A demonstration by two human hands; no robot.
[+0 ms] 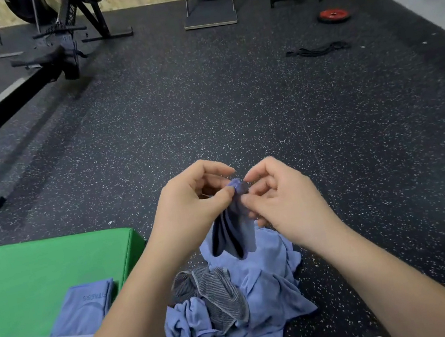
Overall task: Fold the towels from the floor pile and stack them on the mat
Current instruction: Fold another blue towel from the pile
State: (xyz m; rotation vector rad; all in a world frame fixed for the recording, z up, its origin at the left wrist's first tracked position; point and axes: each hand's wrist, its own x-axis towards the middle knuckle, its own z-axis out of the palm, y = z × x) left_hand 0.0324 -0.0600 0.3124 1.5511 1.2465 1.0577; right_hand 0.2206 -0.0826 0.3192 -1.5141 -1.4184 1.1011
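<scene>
Both hands meet close together over the floor pile: the left hand [189, 204] pinches the bunched top of a thin blue cloth towel [234, 234] between thumb and forefinger, and the right hand [282, 196] nips the same gathered edge just beside it, its other fingers curled in. The towel hangs from that pinch in narrow, limp pleats, and its lower part merges with the crumpled heap of blue towels [266, 288] on the dark speckled rubber floor [205, 112], directly in front of the person. It looks light and very soft, with no stiffness to hold a shape, so it will likely sag and twist unless taken by two corners along one hem and drawn apart until the edge runs taut. The weave seems fine and smooth, perhaps a little slippery, so a firm fingertip grip near the hem should serve better than a loose handful. A grey striped towel with a pale bound edge [219, 290] lies rumpled on the near left of the heap and looks thicker and coarser. To the left, the flat, bright green padded mat [25, 271] carries one neatly folded blue towel [85, 308], a tidy rectangle with faint lettering.
</scene>
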